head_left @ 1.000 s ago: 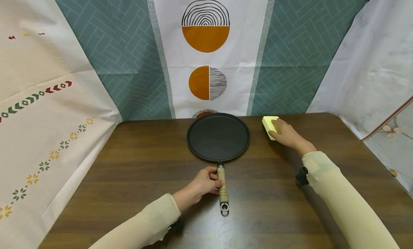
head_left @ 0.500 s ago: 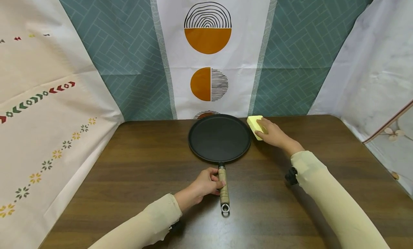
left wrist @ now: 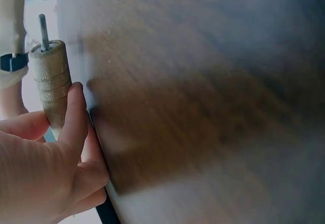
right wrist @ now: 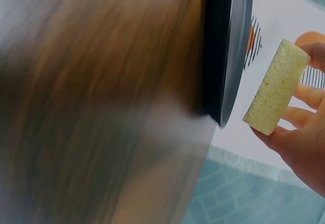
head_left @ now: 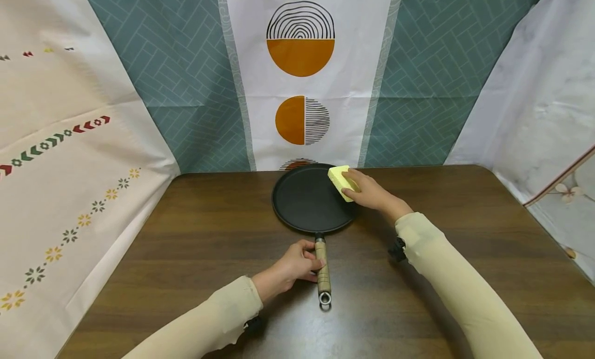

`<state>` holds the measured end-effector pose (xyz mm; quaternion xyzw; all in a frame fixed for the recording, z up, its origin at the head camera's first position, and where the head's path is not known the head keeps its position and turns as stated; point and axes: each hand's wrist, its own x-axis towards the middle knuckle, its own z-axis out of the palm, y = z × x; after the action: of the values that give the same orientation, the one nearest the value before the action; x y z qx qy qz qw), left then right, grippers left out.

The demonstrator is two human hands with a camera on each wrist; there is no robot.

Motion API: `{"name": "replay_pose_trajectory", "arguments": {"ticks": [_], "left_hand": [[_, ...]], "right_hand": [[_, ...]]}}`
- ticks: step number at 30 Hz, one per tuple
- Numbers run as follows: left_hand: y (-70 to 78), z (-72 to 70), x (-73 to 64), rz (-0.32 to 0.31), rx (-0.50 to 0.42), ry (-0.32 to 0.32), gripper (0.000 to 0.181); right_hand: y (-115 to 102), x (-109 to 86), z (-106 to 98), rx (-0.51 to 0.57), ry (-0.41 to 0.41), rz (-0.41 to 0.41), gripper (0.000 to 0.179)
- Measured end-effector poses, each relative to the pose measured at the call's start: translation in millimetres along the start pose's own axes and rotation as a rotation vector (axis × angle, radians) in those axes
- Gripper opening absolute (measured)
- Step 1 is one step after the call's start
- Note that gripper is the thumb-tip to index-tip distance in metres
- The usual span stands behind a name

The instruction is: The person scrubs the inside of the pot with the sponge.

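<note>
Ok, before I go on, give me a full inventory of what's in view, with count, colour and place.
Pan: 1, black, near the table's far edge
Handle: 1, light wood tone, running from the pan toward the person
Metal ring: 1, silvery, at the handle's end
Sponge: 1, yellow, held just above the pan's right part
Table: 1, brown, under the pan
Back cloth: 1, teal and white with orange motifs, behind the table
Side cloths: 2, cream and whitish, left and right
Left hand: 1, gripping the handle
Right hand: 1, gripping the sponge
Sleeves: 2, cream, on the forearms
Wrist devices: 2, dark, one per wrist
</note>
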<state>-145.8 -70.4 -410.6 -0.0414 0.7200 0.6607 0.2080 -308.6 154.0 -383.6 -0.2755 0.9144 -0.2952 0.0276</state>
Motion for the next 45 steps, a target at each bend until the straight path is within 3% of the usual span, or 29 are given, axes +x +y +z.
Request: {"name": "replay_pose_trajectory", "arguments": {"ticks": [9,23,45], "left_hand": [[-0.7,-0.5,0.4,0.004,0.009,-0.005,0.050],[-0.1,0.9,2.9,-0.021,0.017,-0.005,0.048],[1.8,-0.7,3.3,-0.026,0.037,-0.004,0.047]], "right_hand": [[-15.3,14.2,19.5,0.017,-0.057,-0.030,0.058],[-22.5,20.1,40.2,-0.066,-0.201,-0.067,0.056],[-24.7,15.2,45.4,-0.096,-0.213,-0.175,0.052]]}}
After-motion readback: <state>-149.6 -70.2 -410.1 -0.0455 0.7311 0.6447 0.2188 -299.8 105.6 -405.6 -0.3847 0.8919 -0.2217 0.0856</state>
